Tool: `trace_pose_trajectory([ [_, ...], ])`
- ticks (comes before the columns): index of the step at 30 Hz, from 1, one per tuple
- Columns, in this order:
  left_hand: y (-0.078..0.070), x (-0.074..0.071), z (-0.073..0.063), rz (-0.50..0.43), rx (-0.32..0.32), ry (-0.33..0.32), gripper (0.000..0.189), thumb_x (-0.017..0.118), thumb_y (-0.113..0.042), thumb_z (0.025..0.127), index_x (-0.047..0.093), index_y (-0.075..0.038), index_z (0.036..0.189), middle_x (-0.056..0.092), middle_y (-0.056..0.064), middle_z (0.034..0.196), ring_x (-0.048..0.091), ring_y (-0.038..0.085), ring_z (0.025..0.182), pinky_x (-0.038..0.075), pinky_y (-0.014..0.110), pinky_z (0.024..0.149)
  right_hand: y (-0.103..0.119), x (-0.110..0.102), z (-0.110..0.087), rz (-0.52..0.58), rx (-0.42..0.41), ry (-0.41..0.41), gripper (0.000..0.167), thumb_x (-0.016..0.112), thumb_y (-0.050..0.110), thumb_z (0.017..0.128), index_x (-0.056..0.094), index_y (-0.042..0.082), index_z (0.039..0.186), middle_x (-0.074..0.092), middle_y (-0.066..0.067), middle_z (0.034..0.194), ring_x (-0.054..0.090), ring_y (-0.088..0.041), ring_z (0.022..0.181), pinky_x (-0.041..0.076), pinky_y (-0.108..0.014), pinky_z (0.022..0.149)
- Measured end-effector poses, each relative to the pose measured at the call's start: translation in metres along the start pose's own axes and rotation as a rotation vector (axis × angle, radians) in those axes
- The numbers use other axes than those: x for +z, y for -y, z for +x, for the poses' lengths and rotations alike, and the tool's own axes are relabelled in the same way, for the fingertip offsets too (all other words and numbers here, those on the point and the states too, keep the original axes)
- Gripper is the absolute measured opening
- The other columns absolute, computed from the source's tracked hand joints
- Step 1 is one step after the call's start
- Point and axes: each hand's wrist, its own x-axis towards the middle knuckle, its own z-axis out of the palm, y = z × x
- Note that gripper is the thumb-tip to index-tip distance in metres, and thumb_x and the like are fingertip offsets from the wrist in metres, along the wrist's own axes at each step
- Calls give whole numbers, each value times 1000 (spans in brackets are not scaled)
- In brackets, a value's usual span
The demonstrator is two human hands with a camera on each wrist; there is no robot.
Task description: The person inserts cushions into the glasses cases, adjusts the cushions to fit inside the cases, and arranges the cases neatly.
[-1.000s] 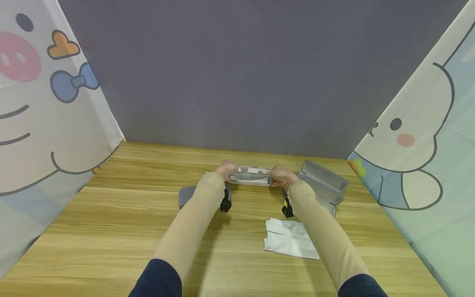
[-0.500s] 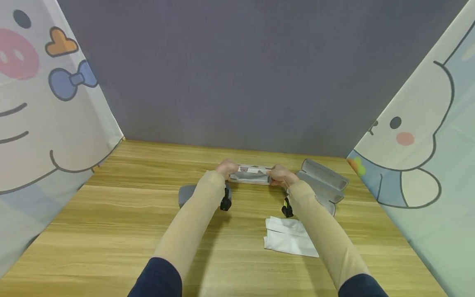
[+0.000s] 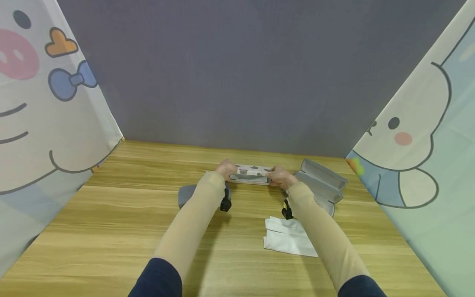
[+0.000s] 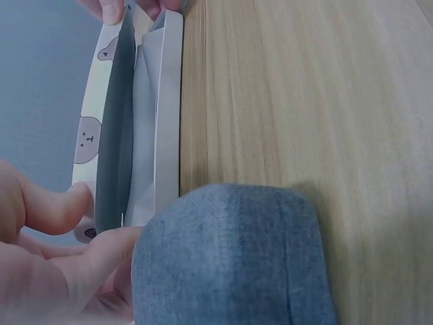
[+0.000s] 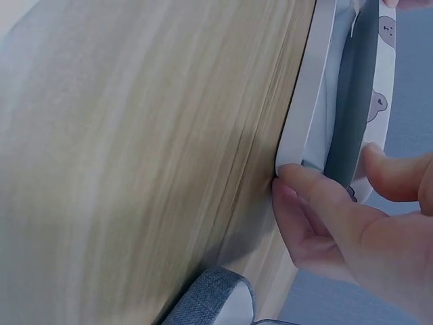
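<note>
A white glasses case (image 3: 254,169) printed with bear faces lies at the far middle of the table, its lid partly lowered. Pale cloth (image 4: 144,122) shows inside, beneath the dark grey lid lining (image 5: 352,88). My left hand (image 3: 225,169) grips the case's left end, thumb on the lid and fingers at the base. At the other end, my right hand (image 3: 283,177) holds it likewise, thumb (image 5: 389,172) against the lid and a finger along the base's front corner. Whether glasses lie under the cloth cannot be seen.
A blue-grey fabric case (image 4: 233,257) sits near my left wrist, partly hidden by the arm. Right of my right hand, a grey case (image 3: 320,185) stands open. A folded white cloth (image 3: 289,237) lies in front, partly under my right forearm. A grey partition (image 3: 237,82) rises behind.
The lid of the white glasses case has tipped down toward the base, showing more of its printed top. Both hands have stayed at its ends.
</note>
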Motion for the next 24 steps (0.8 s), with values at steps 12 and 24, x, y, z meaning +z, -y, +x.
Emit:
trace_pose_trajectory([
  [12, 4, 8, 8, 136, -12, -114, 54, 39, 2, 97, 26, 1, 150, 25, 17, 157, 38, 32, 136, 45, 41, 96, -6, 6, 2, 8, -60, -43, 48, 48, 4, 98, 33, -13, 139, 50, -15, 96, 27, -4, 46, 34, -17, 50],
  [24, 1, 16, 11, 478, -49, -198, 38, 47, -7, 97, 50, 7, 132, 60, 18, 125, 28, 8, 46, 26, 19, 42, -9, 12, 1, -90, -80, -104, 23, 51, 3, 96, 55, -13, 113, 35, 4, 59, 25, -4, 43, 32, -18, 50],
])
